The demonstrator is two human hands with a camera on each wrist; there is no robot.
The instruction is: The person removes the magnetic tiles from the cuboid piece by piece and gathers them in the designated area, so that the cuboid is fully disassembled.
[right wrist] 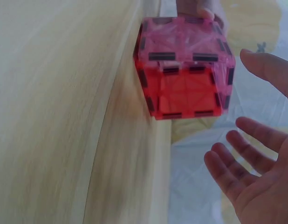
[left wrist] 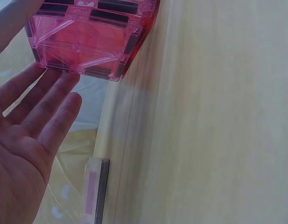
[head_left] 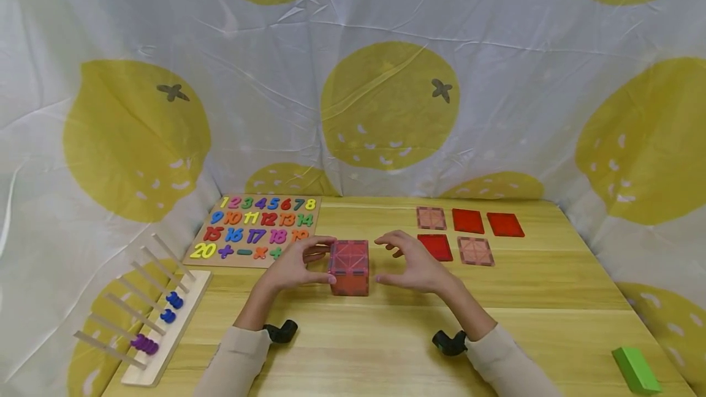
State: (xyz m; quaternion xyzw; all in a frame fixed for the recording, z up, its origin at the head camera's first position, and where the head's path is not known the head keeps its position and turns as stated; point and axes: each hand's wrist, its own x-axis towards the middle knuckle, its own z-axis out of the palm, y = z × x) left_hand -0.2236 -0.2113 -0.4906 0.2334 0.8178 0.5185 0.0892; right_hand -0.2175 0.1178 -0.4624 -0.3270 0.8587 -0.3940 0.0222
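Observation:
A cube of red and pink translucent magnetic tiles (head_left: 350, 267) sits in the middle of the table. The left hand (head_left: 300, 265) holds it from its left side, thumb at the near edge and fingers toward the far edge. In the left wrist view the fingertips of the left hand (left wrist: 30, 126) meet the edge of the cube (left wrist: 81, 42). To the cube's right, the right hand (head_left: 410, 262) stands apart from it, thumb and fingers spread with nothing between them. The right wrist view shows a gap between the right hand (right wrist: 260, 163) and the cube (right wrist: 186, 70).
Several flat red and pink magnetic tiles (head_left: 467, 220) lie at the back right. A number puzzle board (head_left: 265, 219) is at the back left, with a wooden peg stand (head_left: 171, 336) in front of it. A green block (head_left: 636, 370) lies near the right front.

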